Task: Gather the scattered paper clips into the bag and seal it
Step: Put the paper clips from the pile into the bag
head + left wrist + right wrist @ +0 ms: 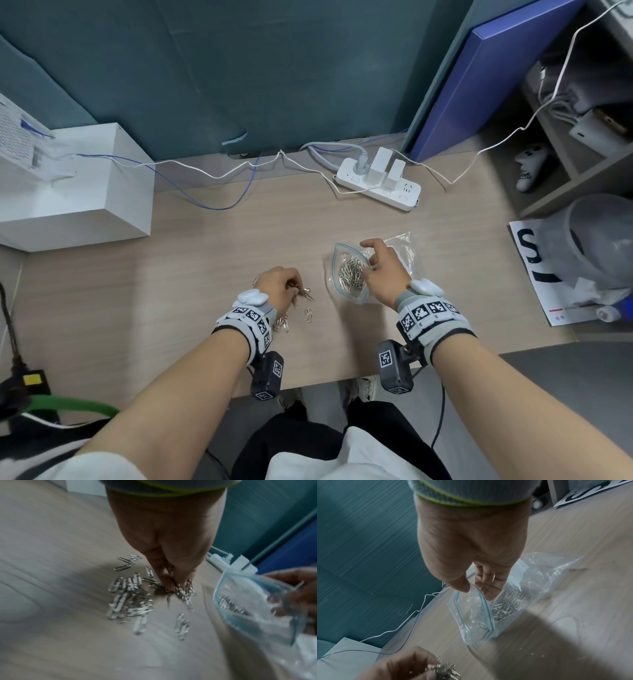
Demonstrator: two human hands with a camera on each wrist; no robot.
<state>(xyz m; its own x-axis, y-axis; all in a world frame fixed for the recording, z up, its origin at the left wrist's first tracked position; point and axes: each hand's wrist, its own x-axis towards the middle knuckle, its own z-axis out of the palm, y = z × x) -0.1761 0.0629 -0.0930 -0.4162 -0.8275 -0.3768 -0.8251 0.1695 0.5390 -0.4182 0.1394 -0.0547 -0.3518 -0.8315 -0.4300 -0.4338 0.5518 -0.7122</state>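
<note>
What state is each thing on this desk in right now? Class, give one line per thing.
Bag: mouth open, unsealed, lying on the desk, some clips already inside.
Loose paper clips: scattered on the desk beside the bag.
Left hand: fingers pinching a bunch of clips.
Right hand: fingers holding the bag's mouth open.
Power strip: plugs inserted.

Head view looks steeply down on the desk [205,240] from above. Each wrist view looks along its hand, close to the desktop. All three share the bag [346,270], at right of the left-wrist frame [257,608], centre of the right [479,615].
</note>
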